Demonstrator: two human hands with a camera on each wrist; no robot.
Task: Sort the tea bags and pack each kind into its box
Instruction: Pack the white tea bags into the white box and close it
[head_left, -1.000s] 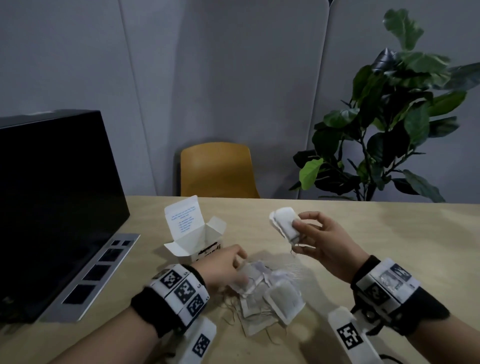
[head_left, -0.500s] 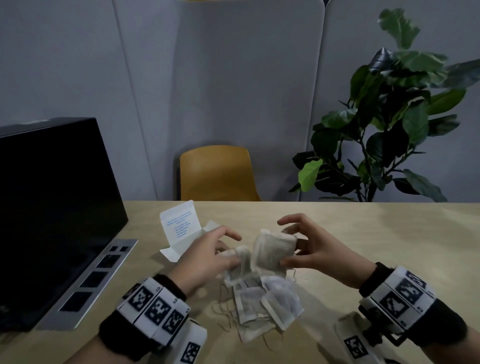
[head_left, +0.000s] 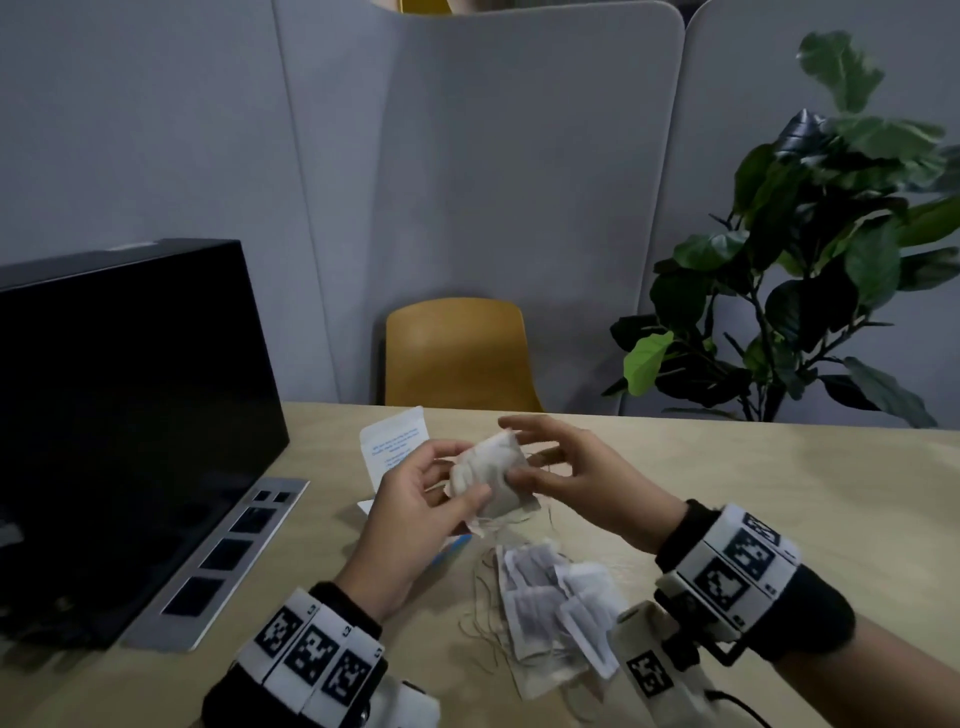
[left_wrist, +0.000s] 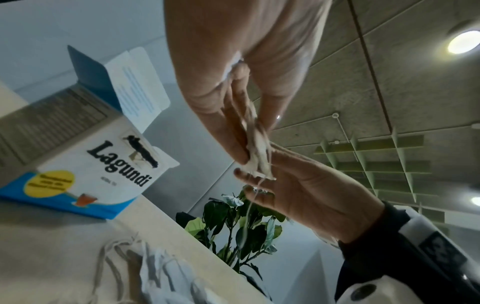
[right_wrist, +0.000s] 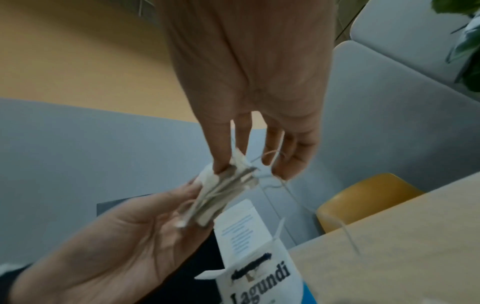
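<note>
Tea bags (head_left: 488, 480) of one kind are sitting as a small stack held in the air between both hands, just in front of the open Lagundi box (left_wrist: 88, 164). Left hand (head_left: 415, 525) is gripping the stack's near side, thumb curled on its face and fingers curled behind it. Right hand (head_left: 576, 483) is pinching the far edge between thumb and fingertip, with the other fingers spread loose. Strings (right_wrist: 272, 164) are trailing off the stack and looping round the right fingers.

Step in hand, as I read it: squaring up a sorted batch before it goes into the box. Next move is calling for the stack to stay flat and aligned, the strings tucked in, then a short carry over the box mouth, which is sitting behind the left hand with its lid flap (head_left: 397, 449) standing up.

Loose pile of unsorted bags (head_left: 550, 608) is lying on the table (head_left: 779, 493) nearer the person, strings tangled around it. Only one box is showing. Black monitor (head_left: 119, 415) is standing at left, yellow chair (head_left: 460, 353) and plant (head_left: 810, 260) behind the table, all well apart from the work. Trailing strings look like the main snag risk.
</note>
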